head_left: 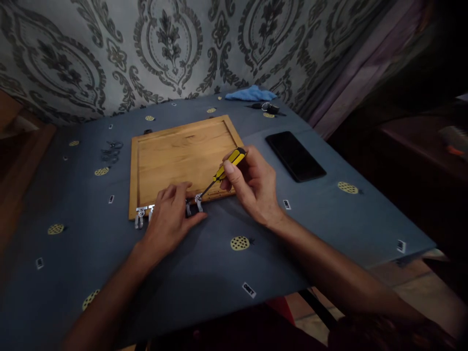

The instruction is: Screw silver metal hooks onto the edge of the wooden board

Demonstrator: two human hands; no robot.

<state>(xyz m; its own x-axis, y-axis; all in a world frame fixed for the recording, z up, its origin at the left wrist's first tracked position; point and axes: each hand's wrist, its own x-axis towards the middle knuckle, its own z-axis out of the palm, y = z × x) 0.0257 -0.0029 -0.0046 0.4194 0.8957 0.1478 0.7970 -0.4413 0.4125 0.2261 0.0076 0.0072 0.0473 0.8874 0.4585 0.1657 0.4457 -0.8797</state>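
A wooden board [183, 156] with a raised frame lies on the cloth-covered table. Along its near edge runs a metal strip with several silver hooks [139, 219], partly covered by my left hand [170, 212]. That hand's fingers rest over the strip and board edge, holding them, while its thumb reaches below a hook on the right. My right hand [256, 185] is closed around a screwdriver [230, 165] with a yellow and black handle. Its shaft slants down left, the tip at the fitting of the rightmost hook [198, 200]. Small dark holes show in the edge farther right.
Right of the board lies a black phone [295, 156]. Keys [266, 108] and a blue cloth [251, 93] sit at the back. A small pair of scissors [111, 151] lies to the left. The patterned wall [183, 53] closes off the table's far side.
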